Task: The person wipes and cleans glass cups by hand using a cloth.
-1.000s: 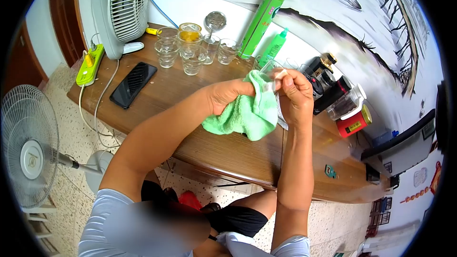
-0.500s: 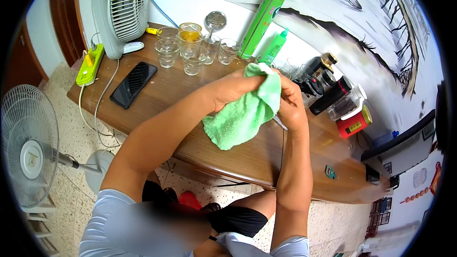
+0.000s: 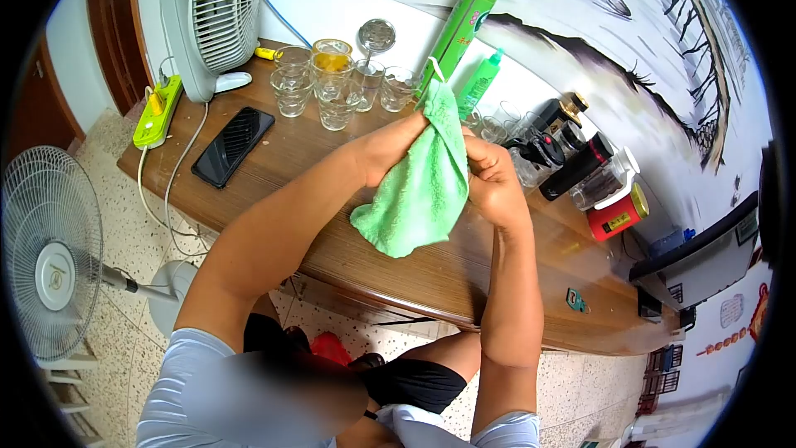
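Note:
A light green cloth (image 3: 419,191) hangs between my two hands above the brown table, its top bunched to a point with a pale loop and its lower end spread loose. My left hand (image 3: 391,146) grips its left edge near the top, the fingers mostly hidden behind the fabric. On the other side my right hand (image 3: 495,182) has curled fingers closed at the cloth's right edge. Whether anything is wrapped inside the cloth cannot be seen. Behind it stand a tall green can (image 3: 468,21) and a small green bottle (image 3: 481,83).
Several drinking glasses (image 3: 337,104) stand at the back left, near a black phone (image 3: 233,147) and a table fan (image 3: 217,12). To the right are a dark flask (image 3: 578,167), a glass pitcher (image 3: 604,182) and a red tin (image 3: 618,212). The table's front edge (image 3: 390,294) faces me.
The cloth has turned more upright and shifted slightly left, its loop now sticking up at the top. My hands have moved a little left and apart, uncovering glassware behind my right hand.

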Motion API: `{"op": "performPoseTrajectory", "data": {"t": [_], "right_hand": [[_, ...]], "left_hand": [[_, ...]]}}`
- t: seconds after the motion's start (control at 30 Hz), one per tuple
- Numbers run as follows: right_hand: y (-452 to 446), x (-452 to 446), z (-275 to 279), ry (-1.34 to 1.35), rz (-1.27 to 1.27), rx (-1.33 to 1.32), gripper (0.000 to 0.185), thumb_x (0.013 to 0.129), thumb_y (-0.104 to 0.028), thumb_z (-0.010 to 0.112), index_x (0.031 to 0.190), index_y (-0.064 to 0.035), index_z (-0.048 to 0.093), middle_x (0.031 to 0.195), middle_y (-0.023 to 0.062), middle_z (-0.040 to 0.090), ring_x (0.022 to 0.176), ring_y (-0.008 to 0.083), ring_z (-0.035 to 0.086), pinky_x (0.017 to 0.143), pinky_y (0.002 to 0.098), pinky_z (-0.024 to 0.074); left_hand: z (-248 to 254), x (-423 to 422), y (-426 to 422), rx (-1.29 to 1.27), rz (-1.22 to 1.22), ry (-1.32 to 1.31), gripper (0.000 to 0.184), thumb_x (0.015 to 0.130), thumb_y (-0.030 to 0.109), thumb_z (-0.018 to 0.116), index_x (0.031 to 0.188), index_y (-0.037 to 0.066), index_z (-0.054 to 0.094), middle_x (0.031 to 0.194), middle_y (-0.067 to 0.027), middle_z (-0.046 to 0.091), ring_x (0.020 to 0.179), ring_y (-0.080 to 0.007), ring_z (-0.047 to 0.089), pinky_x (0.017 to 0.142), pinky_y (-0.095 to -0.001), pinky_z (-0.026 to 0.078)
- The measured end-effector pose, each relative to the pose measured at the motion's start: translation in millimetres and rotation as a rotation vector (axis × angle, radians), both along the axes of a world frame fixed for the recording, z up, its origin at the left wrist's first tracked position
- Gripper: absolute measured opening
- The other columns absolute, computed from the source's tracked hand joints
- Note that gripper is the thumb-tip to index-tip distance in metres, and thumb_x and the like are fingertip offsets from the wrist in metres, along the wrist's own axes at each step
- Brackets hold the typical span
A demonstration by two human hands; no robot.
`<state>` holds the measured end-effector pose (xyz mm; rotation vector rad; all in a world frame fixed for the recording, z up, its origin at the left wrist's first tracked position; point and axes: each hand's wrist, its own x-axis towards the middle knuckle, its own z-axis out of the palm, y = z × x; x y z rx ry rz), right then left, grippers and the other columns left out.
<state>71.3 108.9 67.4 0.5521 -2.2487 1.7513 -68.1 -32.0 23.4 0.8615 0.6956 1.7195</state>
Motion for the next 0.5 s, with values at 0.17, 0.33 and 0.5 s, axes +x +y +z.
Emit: {"op": "performPoseTrajectory", "data": {"t": [0.17, 0.33, 0.5], "right_hand": [[22.1, 0.7, 0.6, 0.056, 0.077, -0.112, 0.023, 0.09, 0.004, 0.076, 0.114, 0.0025, 0.074, 0.123, 0.0085, 0.069, 0.109, 0.0169, 0.062, 0.1, 0.0323, 0.0461], [32.0, 6.8, 6.8, 0.079, -0.08, -0.17, 0.02, 0.091, -0.002, 0.079, 0.111, 0.0001, 0.075, 0.103, 0.0015, 0.072, 0.095, 0.0125, 0.063, 0.091, 0.029, 0.05], [40.7, 6.0, 7.1, 0.06, -0.203, -0.159, 0.018, 0.093, -0.001, 0.077, 0.111, -0.0005, 0.076, 0.1, 0.0018, 0.071, 0.09, 0.0113, 0.064, 0.083, 0.0263, 0.0513]], "left_hand": [[2.5, 15.4, -1.4, 0.104, -0.147, -0.221, 0.071, 0.106, 0.059, 0.053, 0.152, 0.005, 0.051, 0.135, -0.0088, 0.068, 0.108, -0.0176, 0.073, 0.094, -0.0363, 0.063], [2.3, 17.6, -7.1, 0.003, -0.207, -0.14, 0.072, 0.097, 0.048, 0.075, 0.15, 0.006, 0.051, 0.128, -0.0082, 0.072, 0.106, -0.0184, 0.074, 0.094, -0.0377, 0.063], [13.7, 18.2, -12.4, -0.099, 0.003, 0.156, 0.047, 0.092, 0.015, 0.078, 0.135, 0.005, 0.063, 0.117, -0.0059, 0.074, 0.1, -0.0151, 0.074, 0.086, -0.0326, 0.063]]}}
